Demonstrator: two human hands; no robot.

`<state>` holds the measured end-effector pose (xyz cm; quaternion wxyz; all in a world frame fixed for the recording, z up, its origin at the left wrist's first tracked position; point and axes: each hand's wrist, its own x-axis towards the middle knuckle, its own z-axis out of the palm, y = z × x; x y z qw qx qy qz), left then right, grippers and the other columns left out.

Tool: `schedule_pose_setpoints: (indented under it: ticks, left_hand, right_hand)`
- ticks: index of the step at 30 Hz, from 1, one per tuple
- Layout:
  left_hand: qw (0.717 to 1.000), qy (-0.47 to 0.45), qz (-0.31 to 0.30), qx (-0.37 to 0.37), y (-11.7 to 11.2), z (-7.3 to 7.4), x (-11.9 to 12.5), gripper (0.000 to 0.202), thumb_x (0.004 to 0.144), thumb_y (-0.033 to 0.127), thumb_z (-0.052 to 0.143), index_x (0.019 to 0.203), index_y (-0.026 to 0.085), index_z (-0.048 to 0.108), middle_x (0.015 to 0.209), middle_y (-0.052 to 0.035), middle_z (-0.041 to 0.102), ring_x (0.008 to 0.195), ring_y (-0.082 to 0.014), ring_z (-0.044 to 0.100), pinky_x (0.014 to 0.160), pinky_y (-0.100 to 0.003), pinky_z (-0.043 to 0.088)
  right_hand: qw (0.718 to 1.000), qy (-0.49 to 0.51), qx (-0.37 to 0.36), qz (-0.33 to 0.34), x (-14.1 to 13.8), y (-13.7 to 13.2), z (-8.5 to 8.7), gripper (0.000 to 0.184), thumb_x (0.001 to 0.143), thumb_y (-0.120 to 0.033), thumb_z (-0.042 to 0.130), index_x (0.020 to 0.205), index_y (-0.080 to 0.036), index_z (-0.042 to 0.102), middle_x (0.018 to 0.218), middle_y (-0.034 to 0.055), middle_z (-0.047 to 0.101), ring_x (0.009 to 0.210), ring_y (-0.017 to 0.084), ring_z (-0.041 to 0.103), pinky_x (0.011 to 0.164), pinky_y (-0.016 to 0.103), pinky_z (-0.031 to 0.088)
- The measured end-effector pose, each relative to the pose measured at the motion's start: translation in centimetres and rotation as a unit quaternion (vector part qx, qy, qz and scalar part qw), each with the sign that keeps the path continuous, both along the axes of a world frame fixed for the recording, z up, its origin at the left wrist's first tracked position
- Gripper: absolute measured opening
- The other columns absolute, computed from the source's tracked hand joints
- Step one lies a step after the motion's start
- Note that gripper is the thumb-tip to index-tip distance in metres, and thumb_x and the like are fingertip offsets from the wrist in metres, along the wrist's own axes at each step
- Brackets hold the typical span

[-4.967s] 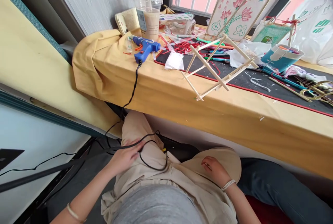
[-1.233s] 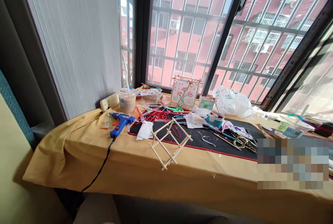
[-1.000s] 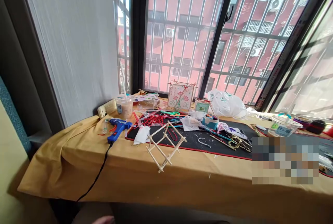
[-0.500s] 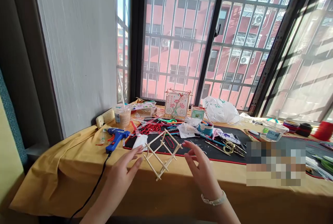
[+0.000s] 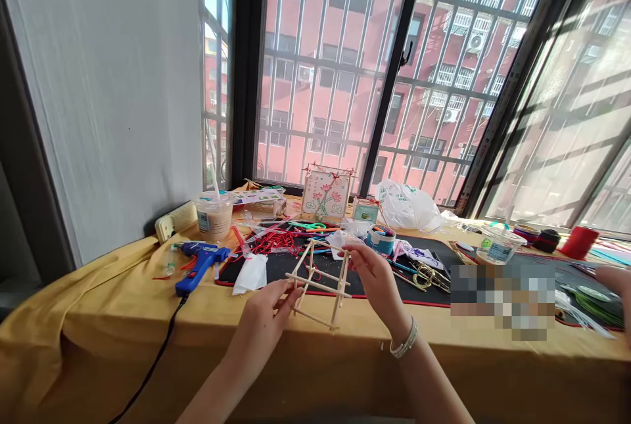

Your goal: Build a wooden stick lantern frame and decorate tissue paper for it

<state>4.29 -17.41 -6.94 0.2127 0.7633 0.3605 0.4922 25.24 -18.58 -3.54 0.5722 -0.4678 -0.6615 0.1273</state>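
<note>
Head view: my left hand [image 5: 261, 325] and right hand [image 5: 374, 279] both grip the light, stiff but fragile-looking stick frame [image 5: 320, 285] just above the counter [image 5: 493, 352], so I'd hold it at its crossed joints, not mid-stick.

A glue gun [image 5: 200, 266] and a drinking cup [image 5: 213, 215] sit at the left of the counter [image 5: 345, 371], a cutting mat [image 5: 428, 254] lies to their right, a painted panel [image 5: 325, 192] and a plastic bag [image 5: 407, 207] stand behind it, and the left hand [image 5: 261, 319] and right hand [image 5: 374, 279] hold a stick frame [image 5: 320, 286] over the mat's near edge.
</note>
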Motion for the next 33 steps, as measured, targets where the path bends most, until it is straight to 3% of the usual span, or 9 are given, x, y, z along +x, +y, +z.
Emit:
schedule_pose_setpoints:
  ticks: [4,8,11,14,20,33]
  left_hand:
    - [1.0,0.002,-0.028,-0.012,0.0,-0.9,1.6,0.037,0.086,0.046,0.04,0.085,0.017,0.063,0.086,-0.0075,0.069,0.077,-0.019,0.066,0.066,-0.026,0.055]
    - [0.999,0.02,-0.017,-0.02,0.6,-0.7,1.2,0.042,0.08,0.051,0.049,0.101,0.016,0.06,0.107,-0.0122,0.064,0.098,-0.0246,0.062,0.087,-0.037,0.05]
    - [0.991,0.123,-0.02,-0.043,1.4,0.5,0.5,0.076,0.072,0.058,0.056,0.132,0.014,0.038,0.135,-0.0157,0.044,0.123,-0.0292,0.042,0.102,-0.046,0.034]
    - [0.971,0.22,-0.056,-0.072,2.1,1.4,0.6,0.088,0.073,0.06,0.052,0.14,0.012,0.019,0.144,-0.0147,0.029,0.13,-0.0276,0.03,0.105,-0.044,0.028]
    - [0.969,0.227,-0.075,-0.059,2.6,0.9,1.3,0.07,0.081,0.051,0.046,0.137,0.012,0.03,0.142,-0.0098,0.035,0.13,-0.023,0.032,0.107,-0.037,0.024]
    - [0.97,0.218,-0.086,-0.062,2.7,1.0,1.2,0.074,0.077,0.058,0.049,0.135,0.015,0.033,0.139,-0.0101,0.04,0.127,-0.0257,0.036,0.106,-0.041,0.028]
  right_hand:
    - [0.999,0.011,-0.026,0.015,1.4,1.4,-0.4,0.034,0.087,-0.045,0.041,0.095,-0.018,0.06,0.084,0.0074,0.068,0.066,0.017,0.059,0.061,0.03,0.049]
    - [0.999,0.02,-0.035,0.03,1.6,2.0,-0.8,0.035,0.086,-0.047,0.04,0.094,-0.018,0.058,0.083,0.0074,0.068,0.067,0.018,0.06,0.059,0.029,0.049]
    - [0.998,0.027,-0.035,0.037,1.5,2.1,-0.9,0.034,0.087,-0.047,0.039,0.095,-0.018,0.057,0.082,0.007,0.069,0.068,0.018,0.061,0.059,0.029,0.049]
    - [0.998,0.031,-0.034,0.04,1.4,2.1,-1.0,0.033,0.087,-0.046,0.039,0.094,-0.018,0.057,0.079,0.006,0.068,0.064,0.017,0.06,0.059,0.029,0.048]
    - [0.999,0.026,-0.025,0.031,1.5,2.1,-1.2,0.03,0.089,-0.042,0.039,0.095,-0.019,0.056,0.081,0.0052,0.068,0.067,0.017,0.058,0.061,0.028,0.047]
    - [0.998,0.047,-0.033,0.029,1.3,2.2,-1.0,0.031,0.086,-0.046,0.04,0.092,-0.019,0.054,0.079,0.0051,0.068,0.06,0.016,0.058,0.057,0.028,0.047]
